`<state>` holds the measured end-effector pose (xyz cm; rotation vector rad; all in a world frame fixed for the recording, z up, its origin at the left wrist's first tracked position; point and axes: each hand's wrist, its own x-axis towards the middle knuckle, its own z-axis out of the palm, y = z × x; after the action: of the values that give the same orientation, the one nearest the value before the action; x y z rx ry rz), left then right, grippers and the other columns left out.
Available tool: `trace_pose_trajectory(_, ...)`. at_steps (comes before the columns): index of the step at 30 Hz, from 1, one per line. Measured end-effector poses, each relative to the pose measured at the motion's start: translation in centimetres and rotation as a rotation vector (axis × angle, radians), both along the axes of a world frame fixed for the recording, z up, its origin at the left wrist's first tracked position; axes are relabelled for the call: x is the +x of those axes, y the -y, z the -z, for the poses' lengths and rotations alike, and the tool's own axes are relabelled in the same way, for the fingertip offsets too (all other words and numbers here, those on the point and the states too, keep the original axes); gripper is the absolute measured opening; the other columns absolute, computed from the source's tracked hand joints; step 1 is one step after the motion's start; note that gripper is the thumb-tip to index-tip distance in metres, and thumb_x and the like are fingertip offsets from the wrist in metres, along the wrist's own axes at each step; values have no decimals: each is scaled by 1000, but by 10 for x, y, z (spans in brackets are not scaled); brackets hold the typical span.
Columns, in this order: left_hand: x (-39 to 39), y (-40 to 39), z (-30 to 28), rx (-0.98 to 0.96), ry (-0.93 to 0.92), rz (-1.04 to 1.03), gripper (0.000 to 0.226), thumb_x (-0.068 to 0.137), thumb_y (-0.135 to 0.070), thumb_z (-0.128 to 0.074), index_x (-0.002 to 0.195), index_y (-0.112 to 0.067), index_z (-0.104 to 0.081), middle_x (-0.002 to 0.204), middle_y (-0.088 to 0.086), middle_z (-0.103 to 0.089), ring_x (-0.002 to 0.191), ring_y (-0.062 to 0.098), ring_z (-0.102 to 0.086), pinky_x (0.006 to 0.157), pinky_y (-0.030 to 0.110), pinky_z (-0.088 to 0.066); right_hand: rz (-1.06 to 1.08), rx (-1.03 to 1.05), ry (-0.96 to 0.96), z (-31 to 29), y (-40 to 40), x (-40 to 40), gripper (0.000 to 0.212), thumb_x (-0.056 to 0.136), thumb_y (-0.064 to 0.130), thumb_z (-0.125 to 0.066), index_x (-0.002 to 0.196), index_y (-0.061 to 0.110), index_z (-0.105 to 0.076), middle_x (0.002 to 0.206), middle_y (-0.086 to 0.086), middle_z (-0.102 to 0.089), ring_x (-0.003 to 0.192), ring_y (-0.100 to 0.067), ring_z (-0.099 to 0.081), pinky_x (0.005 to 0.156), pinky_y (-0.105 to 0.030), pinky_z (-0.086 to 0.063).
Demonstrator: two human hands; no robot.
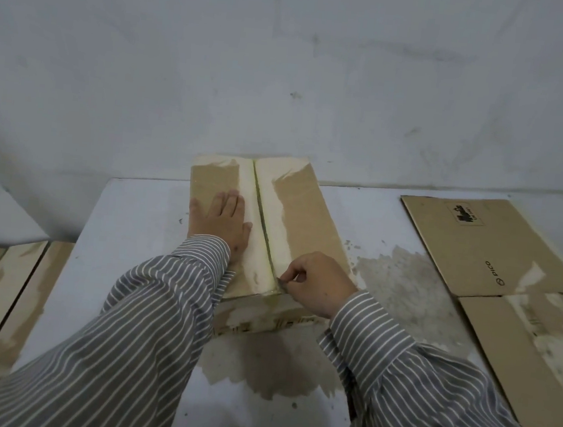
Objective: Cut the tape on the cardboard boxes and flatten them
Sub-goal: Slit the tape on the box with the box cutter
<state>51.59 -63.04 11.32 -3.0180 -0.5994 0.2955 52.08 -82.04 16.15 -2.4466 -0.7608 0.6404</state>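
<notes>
- Box [302,215] sits on the white table [127,233], in the middle of the head view, its far end near the wall [288,59] and its near end close to the person.
- Its two top flaps meet at a seam [261,218] that runs from the far edge toward the person; pale, torn patches flank the seam on both flaps.
- Left hand [222,221] lies flat on the left flap, palm down, fingers straight and together, thumb spread toward the seam; it holds nothing, only presses on the cardboard.
- Right hand [318,282] is at the near end of the seam, fingers curled, pinching a small dark blade [282,281] whose tip meets the seam line; the blade is too small to say more of it.
- Both arms wear striped sleeves [146,320], grey with white lines.
- Near face of the box shows torn paper and some print that cannot be read.
- Flat cardboard [486,247] lies on the table's right side, well apart from the box, with a small printed mark and the word "pico" on it.
- Second flat sheet [527,357] lies just nearer than it, edges touching or nearly so, with pale torn patches.
- More cardboard [0,293] sits at the left, lower than the tabletop, a stack of pieces with worn pale patches; whether these are flattened cannot be told.
- Table surface beside and in front of the box has brown, scuffed patches [400,283] where the white is worn away.
</notes>
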Motion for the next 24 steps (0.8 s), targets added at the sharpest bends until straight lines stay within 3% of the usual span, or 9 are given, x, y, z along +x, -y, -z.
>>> trace_pose_trajectory(4,-1,4,-5,-18,1,-34,59,102,-40,-14,152,-13,0,161,0,5,147,20,3,113,58,-9,0,49,-8,0,7,-3,18,90,12,-57,99,7,-71,69,15,-49,76,-8,-51,71,-18,-39)
trace_pose_trajectory(9,-39,42,-10,-87,-26,-97,61,101,-41,-14,151,-11,4,160,-1,4,147,21,1,113,57,-11,24,127,-14,6,11,-5,15,90,15,-58,97,10,-70,64,14,-47,58,0,-42,52,-9,-31)
trace_pose_trajectory(14,-67,67,-1,-66,41,-80,59,101,-41,-9,151,-15,5,160,-1,8,147,19,4,113,58,-6,-26,105,-54,1,11,-2,16,88,8,-56,94,6,-71,64,13,-52,61,1,-47,59,-12,-39)
trace_pose_trajectory(19,-64,59,-4,-80,2,-33,59,101,-42,-9,152,-16,5,160,-3,9,147,16,4,112,59,-7,-97,12,-142,-15,21,9,14,87,6,-56,89,10,-70,64,4,-60,60,-6,-53,57,-16,-41)
trace_pose_trajectory(21,-66,53,-6,-79,-27,-11,59,101,-44,-10,152,-19,5,160,-5,9,147,14,4,112,59,-8,-113,28,-85,-15,27,12,15,87,9,-56,90,14,-70,70,7,-59,65,-5,-53,60,-16,-40)
trace_pose_trajectory(24,-67,45,-9,-96,-53,10,57,101,-44,-9,152,-22,6,159,-8,11,147,11,6,110,64,-2,-176,71,164,-9,30,8,16,91,20,-56,102,22,-67,87,9,-59,80,-10,-55,69,-22,-42)
